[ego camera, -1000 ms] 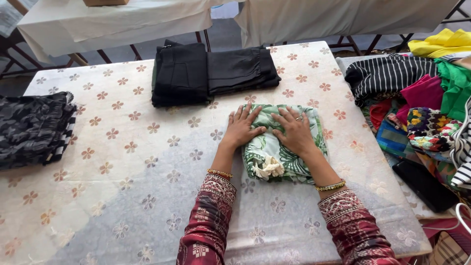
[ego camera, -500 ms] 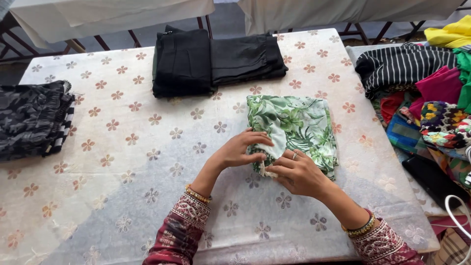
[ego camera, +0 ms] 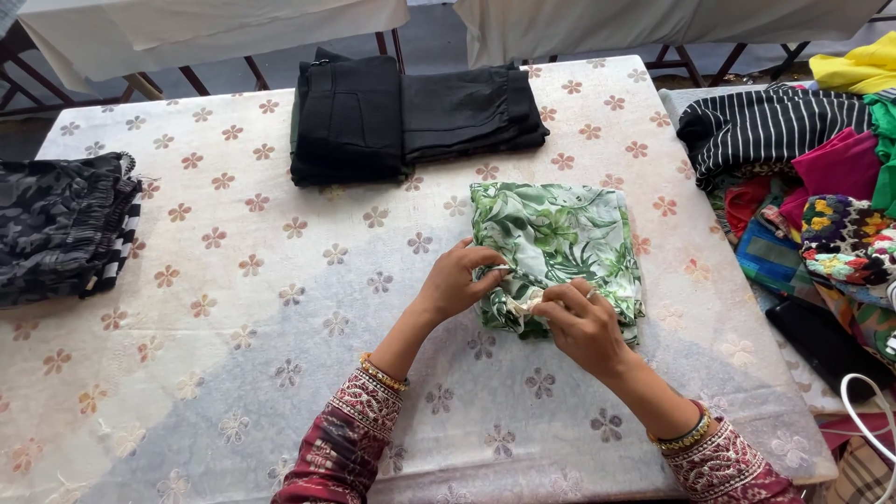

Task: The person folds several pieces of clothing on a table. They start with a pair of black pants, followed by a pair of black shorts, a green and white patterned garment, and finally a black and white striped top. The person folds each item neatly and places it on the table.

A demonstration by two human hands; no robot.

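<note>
Head view: nearest to us, at six o'clock, our two forearms in patterned maroon sleeves reach up over the table (ego camera: 233, 373), which wears a pale cloth printed with small flowers. Our left hand (ego camera: 457, 280) has its fingers closed in a pinch on the near left edge of the folded green leaf-print garment (ego camera: 555, 252), and our right hand (ego camera: 583, 322) pinches the cream tie at the garment's near edge, fingers drawn together on it. Both wrists carry bangles. The garment lies flat on the table just right of centre, directly beyond our hands at twelve o'clock from them.

Further out, at nine o'clock, a folded dark camouflage-print garment (ego camera: 56, 224) rests at the table's left edge. At three o'clock a jumbled heap of coloured clothes (ego camera: 821, 196) sits off the right side, with a black-and-white striped piece on top. Farthest, at about eleven o'clock from the green garment, two folded black garments (ego camera: 411, 117) lie side by side, touching, near the table's far edge.
</note>
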